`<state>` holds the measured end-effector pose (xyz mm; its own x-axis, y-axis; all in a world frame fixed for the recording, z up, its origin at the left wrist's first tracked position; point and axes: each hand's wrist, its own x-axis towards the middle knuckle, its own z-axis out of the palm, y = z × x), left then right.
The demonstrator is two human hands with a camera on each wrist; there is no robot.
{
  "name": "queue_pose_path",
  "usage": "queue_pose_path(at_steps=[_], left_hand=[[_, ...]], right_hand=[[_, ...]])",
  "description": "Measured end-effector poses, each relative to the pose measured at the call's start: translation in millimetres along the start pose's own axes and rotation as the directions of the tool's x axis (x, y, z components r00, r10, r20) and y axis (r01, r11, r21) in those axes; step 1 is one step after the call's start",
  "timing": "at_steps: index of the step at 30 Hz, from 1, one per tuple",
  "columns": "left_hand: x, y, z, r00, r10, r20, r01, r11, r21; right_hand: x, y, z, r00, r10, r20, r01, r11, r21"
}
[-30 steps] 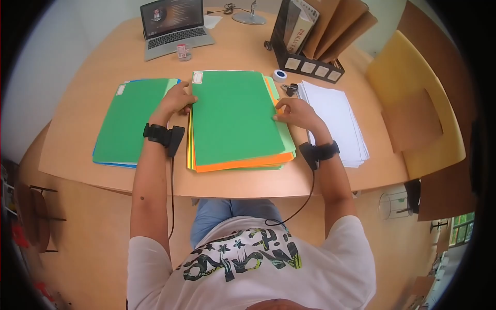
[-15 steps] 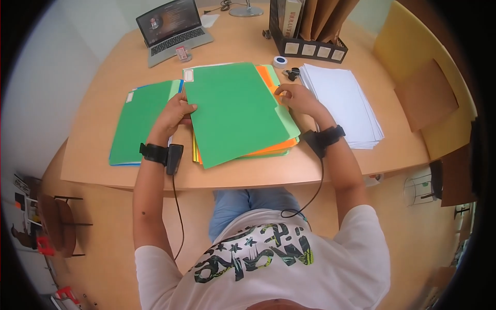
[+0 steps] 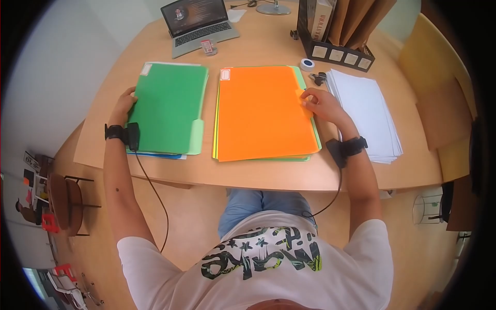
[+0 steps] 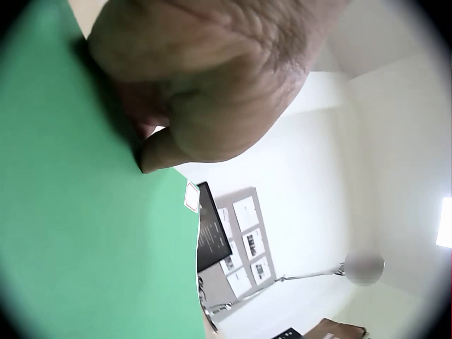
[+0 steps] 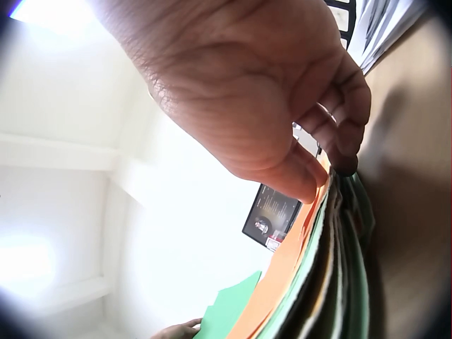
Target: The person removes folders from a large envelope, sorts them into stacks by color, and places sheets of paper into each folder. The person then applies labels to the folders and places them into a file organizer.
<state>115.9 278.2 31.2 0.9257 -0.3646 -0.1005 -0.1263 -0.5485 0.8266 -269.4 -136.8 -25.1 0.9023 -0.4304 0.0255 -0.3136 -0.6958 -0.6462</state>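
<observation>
On the left pile lies a green file folder (image 3: 168,103) with a white label, blue edges showing under it. My left hand (image 3: 123,107) holds this folder by its left edge; in the left wrist view the thumb (image 4: 161,152) lies on the green cover. An orange file folder (image 3: 263,113), labelled at its top left, tops the middle pile, with yellow and green edges below. My right hand (image 3: 324,106) pinches the orange folder's right edge near its tab. In the right wrist view, the thumb (image 5: 300,180) meets the orange cover and curled fingertips (image 5: 345,164) sit at the stack's side.
White paper sheets (image 3: 364,116) are stacked on the right. Behind stand a laptop (image 3: 204,33), a small clear container (image 3: 208,47), a tape roll (image 3: 307,64), black clips (image 3: 318,78) and a black file rack (image 3: 338,55). A yellow panel (image 3: 439,98) borders the desk's right side.
The left hand has carried the green folder from the middle pile leftward onto the left pile, uncovering the orange folder. The right hand has stayed by the middle pile's right edge.
</observation>
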Motion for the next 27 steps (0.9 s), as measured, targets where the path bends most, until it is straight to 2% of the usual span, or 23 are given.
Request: queue_pose_path(at_steps=[2,5,11,12,15,18,24,27], left_hand=[[22,-33,-23,0.998,0.009,-0.058,-0.002,0.993,0.118],[33,-60,-33,0.995,0.024,-0.096,-0.007,0.984,0.175],[79,-132,-19,0.955,0.21,-0.209,-0.122,0.922,0.368],[88,-143,-18,0.926,0.301,-0.227,-0.177,0.879,0.443],[65,-119,-7,0.928,0.214,-0.303,-0.07,0.903,0.424],[73,-128,-9,0.914,0.318,-0.252,-0.156,0.848,0.506],[59,-108,12,0.913,0.304,-0.273,-0.104,0.819,0.564],[62,-97,18,0.948,0.186,-0.259,0.066,0.679,0.731]], right_hand=[[0,-2,0,1.0,-0.012,-0.011,0.012,1.0,0.005],[1,-1,2,0.999,-0.03,-0.037,0.03,0.999,0.013],[5,3,5,0.999,-0.02,-0.044,0.022,0.999,0.03],[4,3,5,0.999,-0.017,-0.044,0.019,0.999,0.039],[3,0,5,0.998,-0.032,-0.058,0.032,0.999,0.006],[4,1,6,0.999,-0.019,-0.046,0.02,0.999,0.027],[3,0,4,0.999,-0.02,-0.028,0.019,1.0,-0.008],[3,1,3,1.0,-0.012,-0.018,0.012,1.0,0.004]])
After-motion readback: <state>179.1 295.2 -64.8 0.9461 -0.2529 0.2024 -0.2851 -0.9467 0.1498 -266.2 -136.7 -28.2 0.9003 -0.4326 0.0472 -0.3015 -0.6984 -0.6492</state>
